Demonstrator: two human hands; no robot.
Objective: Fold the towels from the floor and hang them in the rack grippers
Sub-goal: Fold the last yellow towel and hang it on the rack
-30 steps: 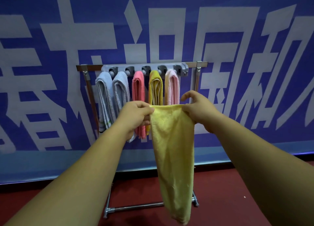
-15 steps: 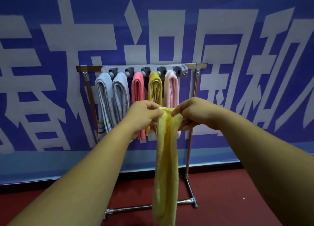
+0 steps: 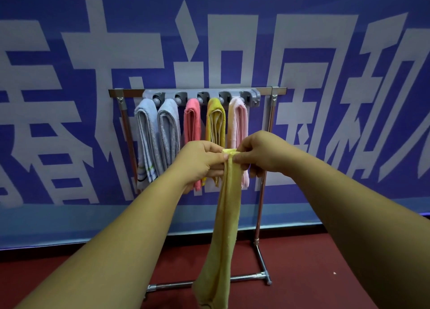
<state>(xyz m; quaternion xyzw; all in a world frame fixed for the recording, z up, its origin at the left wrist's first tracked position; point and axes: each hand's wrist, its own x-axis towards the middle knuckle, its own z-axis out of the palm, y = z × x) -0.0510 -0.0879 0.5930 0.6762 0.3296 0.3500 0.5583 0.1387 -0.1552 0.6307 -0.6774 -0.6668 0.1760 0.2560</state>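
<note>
between the person and the rack (image 3: 262,192), both hands meet at the top of the yellow towel (image 3: 226,215); the left hand (image 3: 200,162) pinches its upper edge between thumb and fingers, and the right hand (image 3: 260,155) pinches the same edge just beside it, fingertips almost touching; the towel hangs from that pinch as one long narrow strip, its lower end running out of view at the near edge; on the far side, five folded towels already hang side by side from the gripper strip (image 3: 252,94), over the red floor (image 3: 325,273); the step in hand looks like the lengthwise fold, with the two top corners brought together; next, i judge, the strip needs halving end to end, then its folded top pushed up into a gripper; whether a slot is free is hard to tell, though the right end of the strip looks likeliest.
</note>
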